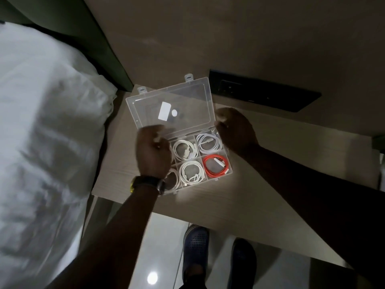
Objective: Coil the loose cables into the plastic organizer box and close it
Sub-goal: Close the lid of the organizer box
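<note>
A clear plastic organizer box point(216, 178) sits on a small wooden table point(270, 184). Its transparent lid point(187, 101) stands raised, tilted back, with white stickers on it. Several compartments hold coiled white cables point(191, 171), and the front right one holds a coiled red cable point(216, 166). My left hand point(153, 152) grips the lid's left side near the hinge and hides the left compartments. My right hand point(235, 130) holds the lid's right edge. A dark watch point(145, 183) is on my left wrist.
A white pillow and bedding point(45, 132) lie close on the left. A dark panel with sockets point(262, 93) is set in the wall behind the table. My feet in dark blue clogs point(195, 249) stand on a glossy floor below the table's edge.
</note>
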### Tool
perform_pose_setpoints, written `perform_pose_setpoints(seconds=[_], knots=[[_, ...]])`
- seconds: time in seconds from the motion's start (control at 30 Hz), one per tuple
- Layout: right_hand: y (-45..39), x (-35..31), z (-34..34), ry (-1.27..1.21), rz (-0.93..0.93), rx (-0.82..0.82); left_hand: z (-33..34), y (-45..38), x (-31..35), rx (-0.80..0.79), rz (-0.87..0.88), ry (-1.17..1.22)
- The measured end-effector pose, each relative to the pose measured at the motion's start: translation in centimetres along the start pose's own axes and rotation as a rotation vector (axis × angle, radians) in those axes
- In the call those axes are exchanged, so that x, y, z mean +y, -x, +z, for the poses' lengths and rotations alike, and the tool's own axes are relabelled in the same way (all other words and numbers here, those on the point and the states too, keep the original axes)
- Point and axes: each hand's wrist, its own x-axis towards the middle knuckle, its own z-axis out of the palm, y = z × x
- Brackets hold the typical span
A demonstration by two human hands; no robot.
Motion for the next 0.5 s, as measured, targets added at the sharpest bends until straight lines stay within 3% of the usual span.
perform_pose_setpoints(seconds=[0.1, 0.2, 0.27, 0.33, 0.4, 0.5], knots=[[-3.0, -2.4, -1.0, -0.57, 0.245, -0.123, -2.6, -4.1, -1.5, 0.182, -0.433, 0.294], [-3.5, -4.2, -2.2, -0.945, 0.374, -0.138, -4.0, -5.3, -1.4, 0.073, -0.588, 0.7], [-2.0, -3.7, -2.6, -1.052, 0.386, -0.074, -5.0, -3.8, -1.4, 0.0, -0.504, 0.713], [0.7, -2.0, -2.4, -0.966, 0.329, -0.042, -5.8, -1.3, -1.7, -0.085, -0.408, 0.632], [3.8, 0.3, -1.5, -0.778, 0.238, -0.103, -6.1, 1.6, -2.9, -0.192, -0.274, 0.433], [7.3, 3.6, 0.1, -0.29, 0.036, -0.2, -5.4, 5.0, -5.4, -0.384, 0.122, 0.024]])
